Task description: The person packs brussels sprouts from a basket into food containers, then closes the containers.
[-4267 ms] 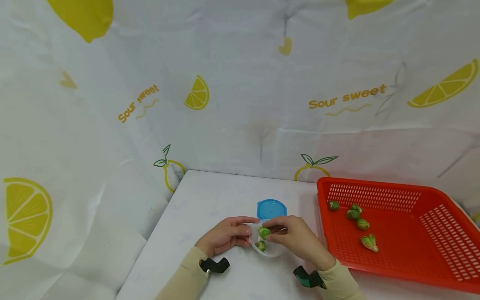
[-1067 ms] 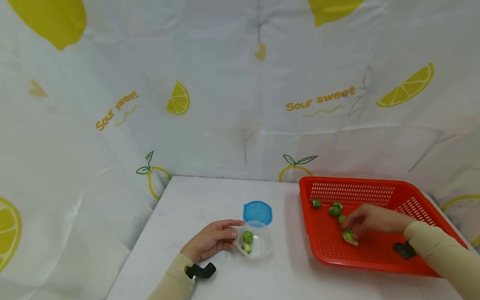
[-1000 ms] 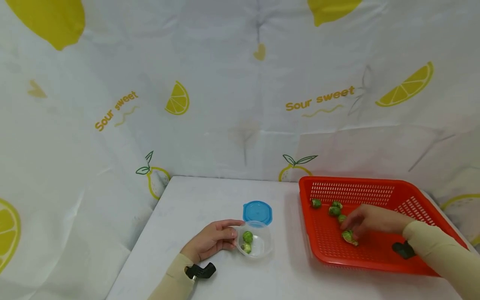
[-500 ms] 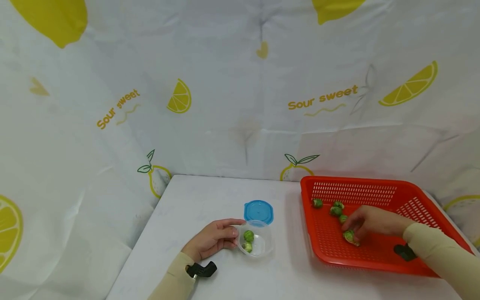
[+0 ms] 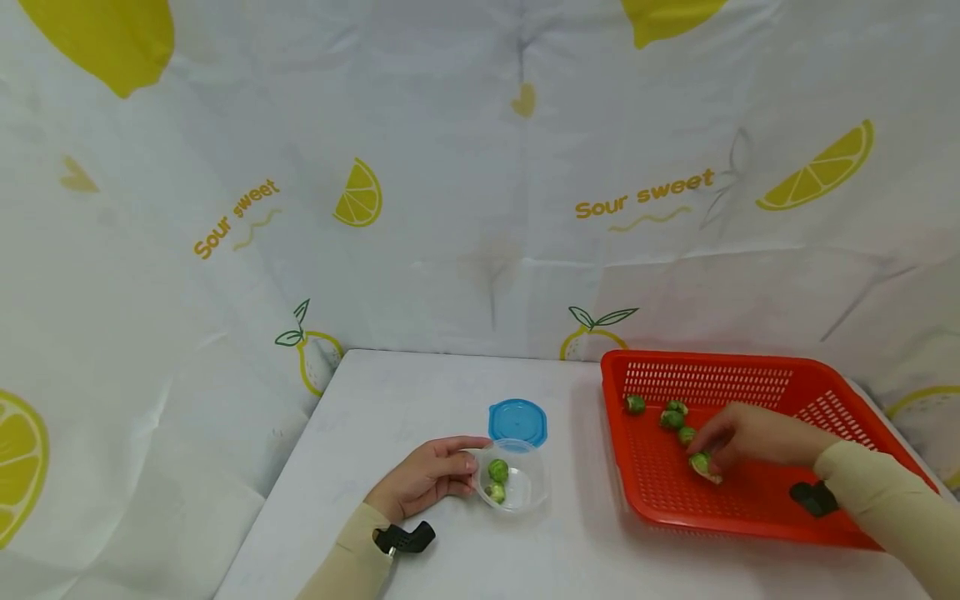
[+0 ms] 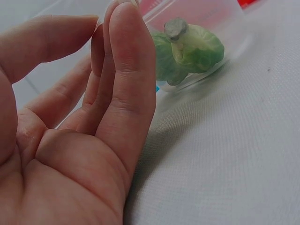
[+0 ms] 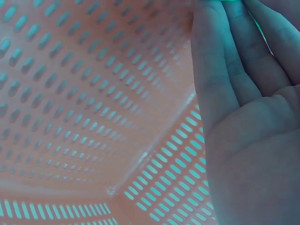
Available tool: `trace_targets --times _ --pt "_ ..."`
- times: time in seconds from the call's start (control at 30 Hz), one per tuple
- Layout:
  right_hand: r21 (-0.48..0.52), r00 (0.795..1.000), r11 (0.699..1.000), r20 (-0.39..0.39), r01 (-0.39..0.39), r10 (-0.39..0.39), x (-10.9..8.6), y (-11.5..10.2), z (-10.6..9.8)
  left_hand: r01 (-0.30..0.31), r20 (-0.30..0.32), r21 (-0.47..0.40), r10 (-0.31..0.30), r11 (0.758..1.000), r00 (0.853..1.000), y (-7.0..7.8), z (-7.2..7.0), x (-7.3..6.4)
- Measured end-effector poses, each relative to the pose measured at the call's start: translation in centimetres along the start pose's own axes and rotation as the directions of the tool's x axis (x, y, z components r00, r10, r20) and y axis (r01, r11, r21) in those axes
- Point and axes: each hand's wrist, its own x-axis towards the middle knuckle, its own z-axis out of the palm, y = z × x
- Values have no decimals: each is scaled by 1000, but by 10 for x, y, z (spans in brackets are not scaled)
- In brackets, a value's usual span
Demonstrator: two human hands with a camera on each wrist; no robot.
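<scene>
My left hand (image 5: 429,477) grips the left rim of a small clear plastic container (image 5: 528,487) standing on the table. Two Brussels sprouts (image 5: 497,471) lie inside it, and they show through its wall in the left wrist view beside my fingers (image 6: 133,70). Over at the right, my right hand (image 5: 738,435) reaches down into a red basket (image 5: 630,492) and pinches a Brussels sprout (image 5: 702,463) with leafy, pale edges. In the right wrist view, only a green sliver of that sprout shows at the top, beyond the fingers.
Several other Brussels sprouts (image 5: 672,419) lie in the basket's left part. A blue lid (image 5: 517,423) rests on the white table (image 5: 420,392) just behind the container. White cloth printed with lemons (image 5: 450,208) hangs behind and to the left.
Since the oldest frame, my right hand has left a Brussels sprout in the container and moved right into the basket. Lately the pinched sprout has shifted slightly; my left hand stays at the container.
</scene>
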Motion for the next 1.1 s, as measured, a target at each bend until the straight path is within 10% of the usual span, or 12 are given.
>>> trace_targets --times 1.1 --pt "-62 963 990 -230 130 -141 -33 -108 19 10 -2 -4 -10 1000 1000 -1 -2 1"
